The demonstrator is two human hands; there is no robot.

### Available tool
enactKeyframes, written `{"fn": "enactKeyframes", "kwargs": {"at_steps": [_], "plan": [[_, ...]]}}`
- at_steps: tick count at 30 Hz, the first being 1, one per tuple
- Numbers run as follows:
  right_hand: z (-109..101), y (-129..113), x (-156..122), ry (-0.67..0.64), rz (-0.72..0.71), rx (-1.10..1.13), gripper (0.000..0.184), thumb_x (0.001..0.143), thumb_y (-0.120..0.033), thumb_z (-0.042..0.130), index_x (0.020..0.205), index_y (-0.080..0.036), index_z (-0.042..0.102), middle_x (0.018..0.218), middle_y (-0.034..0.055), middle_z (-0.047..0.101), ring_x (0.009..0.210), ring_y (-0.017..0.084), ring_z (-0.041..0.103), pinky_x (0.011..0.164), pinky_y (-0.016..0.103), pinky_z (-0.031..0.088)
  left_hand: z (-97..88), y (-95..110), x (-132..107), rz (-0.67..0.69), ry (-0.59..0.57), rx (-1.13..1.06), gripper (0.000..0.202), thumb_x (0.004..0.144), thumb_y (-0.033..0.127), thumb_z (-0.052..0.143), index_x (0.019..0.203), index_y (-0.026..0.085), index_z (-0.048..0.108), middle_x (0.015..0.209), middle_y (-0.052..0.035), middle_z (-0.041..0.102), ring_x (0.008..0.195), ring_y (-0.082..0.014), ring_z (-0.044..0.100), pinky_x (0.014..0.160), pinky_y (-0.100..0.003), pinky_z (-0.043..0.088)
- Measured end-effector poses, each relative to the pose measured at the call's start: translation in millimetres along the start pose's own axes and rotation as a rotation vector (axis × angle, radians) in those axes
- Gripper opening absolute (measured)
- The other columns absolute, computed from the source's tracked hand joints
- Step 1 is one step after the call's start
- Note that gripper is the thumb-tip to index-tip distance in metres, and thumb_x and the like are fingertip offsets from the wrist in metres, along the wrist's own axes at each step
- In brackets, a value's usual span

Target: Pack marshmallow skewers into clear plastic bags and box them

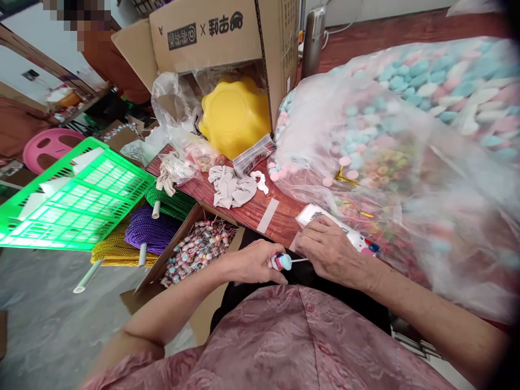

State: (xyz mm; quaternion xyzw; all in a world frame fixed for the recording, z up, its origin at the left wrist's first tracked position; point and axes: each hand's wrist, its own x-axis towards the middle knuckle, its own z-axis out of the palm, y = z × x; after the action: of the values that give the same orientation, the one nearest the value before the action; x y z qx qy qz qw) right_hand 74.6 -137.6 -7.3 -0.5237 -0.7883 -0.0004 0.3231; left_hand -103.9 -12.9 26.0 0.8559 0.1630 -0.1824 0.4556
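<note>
My left hand (254, 263) is closed around a small stack of pastel beads (281, 261) threaded on a thin white stick, held just off the table's near edge. My right hand (331, 248) is closed in a pinch at the stick's free end (301, 260) and rests on a white packet (314, 214) at the table edge. Both hands meet above my lap, over a pink patterned shirt.
A huge clear bag of pastel beads (406, 135) fills the right of the red-brown table (260, 208). A yellow bowl (235, 114) sits in a cardboard box (227, 32). A box of finished bead sticks (199, 249), string spools and a green basket (77, 195) stand left.
</note>
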Motion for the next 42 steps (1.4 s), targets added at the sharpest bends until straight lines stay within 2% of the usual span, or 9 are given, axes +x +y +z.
{"fn": "enactKeyframes", "kwargs": {"at_steps": [3,6,10,12,16,20,30,38,42], "plan": [[-12,-1,-1,-0.021,-0.034,-0.004,0.017,0.093,-0.014,0.044,0.095,-0.014,0.062,0.088,0.0073,0.065,0.083,0.019,0.053,0.078,0.036,0.036,0.6,-3,1,-0.010,0.034,-0.207,0.033,0.067,0.035,0.078,0.084,0.014,0.060,0.071,0.0054,0.052,0.067,-0.0101,0.046,0.061,-0.021,0.038],[-21,-3,-4,-0.063,-0.100,-0.083,0.023,0.093,-0.016,0.047,0.113,-0.015,0.059,0.100,0.0088,0.067,0.089,0.020,0.056,0.079,0.037,0.037,-0.4,-4,2,-0.110,-0.040,-0.466,0.041,0.065,0.041,0.080,0.083,0.017,0.052,0.062,0.0083,0.047,0.055,-0.0077,0.044,0.052,-0.020,0.036],[-22,-3,-8,-0.008,-0.194,-0.128,0.026,0.089,-0.005,0.040,0.103,-0.015,0.060,0.084,0.0061,0.066,0.073,0.017,0.054,0.070,0.033,0.036,-0.6,1,6,-0.176,-0.240,-0.585,0.046,0.063,0.045,0.081,0.081,0.020,0.046,0.058,0.0095,0.046,0.047,-0.0070,0.042,0.044,-0.020,0.032],[-23,-2,-10,-0.012,-0.163,-0.131,0.021,0.088,-0.005,0.041,0.090,-0.016,0.059,0.072,0.0032,0.062,0.065,0.015,0.050,0.065,0.031,0.033,-0.5,4,7,-0.113,-0.238,-0.518,0.044,0.065,0.043,0.080,0.079,0.020,0.045,0.059,0.0091,0.045,0.050,-0.0071,0.042,0.047,-0.020,0.033],[-29,0,-10,-0.097,-0.014,-0.167,0.020,0.090,-0.008,0.042,0.078,-0.017,0.056,0.065,0.0008,0.058,0.058,0.013,0.048,0.060,0.030,0.028,-3.5,9,6,0.008,0.027,-0.060,0.030,0.074,0.033,0.073,0.081,0.018,0.049,0.072,0.0045,0.050,0.068,-0.0113,0.048,0.062,-0.024,0.037],[-36,4,-9,-0.191,0.079,-0.204,0.017,0.088,-0.009,0.047,0.077,-0.018,0.056,0.062,-0.0001,0.058,0.053,0.012,0.046,0.057,0.031,0.020,-5.7,12,0,-0.013,0.128,0.290,0.018,0.084,0.032,0.063,0.090,0.019,0.051,0.083,-0.0008,0.059,0.078,-0.0169,0.056,0.067,-0.026,0.038],[-29,-5,-3,-0.242,0.048,-0.224,0.020,0.081,-0.003,0.042,0.080,-0.017,0.057,0.063,0.0013,0.059,0.052,0.013,0.043,0.057,0.032,0.018,-0.6,10,1,-0.003,0.141,0.284,0.031,0.084,0.048,0.064,0.087,0.020,0.051,0.079,-0.0002,0.059,0.078,-0.0184,0.059,0.064,-0.026,0.035],[-28,-3,-4,-0.400,0.297,0.156,0.030,0.098,-0.023,0.043,0.073,-0.019,0.059,0.059,-0.0019,0.057,0.053,0.010,0.045,0.055,0.028,0.022,8.2,11,-2,-0.021,0.156,0.435,0.031,0.088,0.049,0.059,0.094,0.020,0.052,0.087,-0.0049,0.065,0.086,-0.0230,0.064,0.068,-0.028,0.038],[-23,-8,-4,-0.361,0.333,0.056,0.030,0.098,-0.026,0.042,0.076,-0.018,0.060,0.059,-0.0004,0.058,0.052,0.012,0.046,0.055,0.029,0.020,10.3,15,-1,-0.066,0.152,0.503,0.032,0.087,0.049,0.060,0.094,0.019,0.052,0.091,-0.0064,0.067,0.091,-0.0258,0.065,0.072,-0.030,0.041]]}}
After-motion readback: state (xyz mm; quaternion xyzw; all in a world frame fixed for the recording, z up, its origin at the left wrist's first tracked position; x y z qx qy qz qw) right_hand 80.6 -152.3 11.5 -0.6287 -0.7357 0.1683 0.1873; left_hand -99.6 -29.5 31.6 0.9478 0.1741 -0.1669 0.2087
